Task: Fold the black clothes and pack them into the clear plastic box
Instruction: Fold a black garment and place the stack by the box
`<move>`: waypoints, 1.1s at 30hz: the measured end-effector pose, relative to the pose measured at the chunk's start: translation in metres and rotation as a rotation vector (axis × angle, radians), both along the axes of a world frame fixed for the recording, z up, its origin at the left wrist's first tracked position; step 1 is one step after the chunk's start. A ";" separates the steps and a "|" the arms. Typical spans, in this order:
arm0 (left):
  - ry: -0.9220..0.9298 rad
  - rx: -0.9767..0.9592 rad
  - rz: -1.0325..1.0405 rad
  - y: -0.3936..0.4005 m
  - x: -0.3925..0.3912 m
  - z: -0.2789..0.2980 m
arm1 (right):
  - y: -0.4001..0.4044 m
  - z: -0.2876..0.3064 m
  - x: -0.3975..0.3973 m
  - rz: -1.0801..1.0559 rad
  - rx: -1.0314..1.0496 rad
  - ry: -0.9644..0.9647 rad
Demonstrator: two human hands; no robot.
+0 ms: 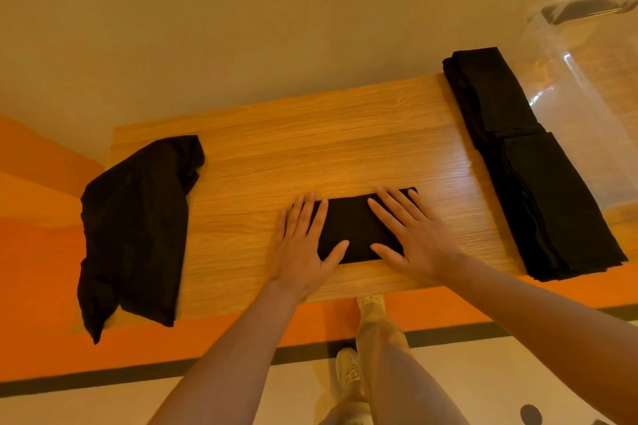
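Pressing: left hand (303,245) and right hand (411,235) lay spread flat, fingers straight, on small folded black cloth rectangle (355,228) between them; clear plastic box (587,107) stood far right; even palm pressure advisable to set creases

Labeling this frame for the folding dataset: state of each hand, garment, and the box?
left hand: flat, fingers straight, pressing the folded garment
right hand: flat, fingers spread, pressing the same garment
folded garment: folded into a small rectangle, lying on the table
unfolded garment: crumpled, draped over the table's left edge
folded stacks: two, in a row beside the box
clear plastic box: open, nothing visible inside
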State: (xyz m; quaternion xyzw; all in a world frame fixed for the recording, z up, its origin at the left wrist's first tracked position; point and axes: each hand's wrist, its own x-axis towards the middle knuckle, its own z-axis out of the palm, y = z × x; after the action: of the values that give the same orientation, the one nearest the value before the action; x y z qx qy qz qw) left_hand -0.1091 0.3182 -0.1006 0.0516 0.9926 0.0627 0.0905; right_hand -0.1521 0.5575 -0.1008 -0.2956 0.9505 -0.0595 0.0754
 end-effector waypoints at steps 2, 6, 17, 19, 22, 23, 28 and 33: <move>-0.032 -0.014 0.004 0.001 0.001 0.003 | 0.002 0.002 0.004 -0.014 0.019 -0.016; -0.094 -0.041 -0.035 0.003 -0.001 0.013 | 0.001 0.007 0.009 -0.049 -0.003 -0.077; -0.214 -0.110 -0.022 -0.009 -0.033 0.062 | 0.006 0.038 -0.014 -0.323 -0.069 -0.153; -0.277 -0.056 0.041 -0.010 -0.029 0.063 | 0.005 0.042 -0.010 -0.362 -0.047 -0.203; -0.311 0.042 0.112 -0.014 -0.017 0.059 | 0.008 0.046 -0.003 -0.432 0.009 -0.289; -0.307 0.078 0.128 -0.016 -0.013 0.058 | 0.010 0.048 0.001 -0.450 0.025 -0.319; -0.242 0.292 0.216 -0.020 0.008 0.053 | 0.019 0.047 0.023 -0.499 -0.172 -0.354; -0.240 0.390 0.357 -0.016 0.014 0.048 | 0.021 0.052 0.051 -0.602 -0.546 -0.430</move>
State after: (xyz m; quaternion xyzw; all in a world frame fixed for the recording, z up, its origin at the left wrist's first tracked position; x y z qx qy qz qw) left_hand -0.0950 0.3026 -0.0530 -0.1151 0.9374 0.2729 0.1832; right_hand -0.1009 0.5780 -0.0489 0.0038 0.9064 -0.3870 0.1694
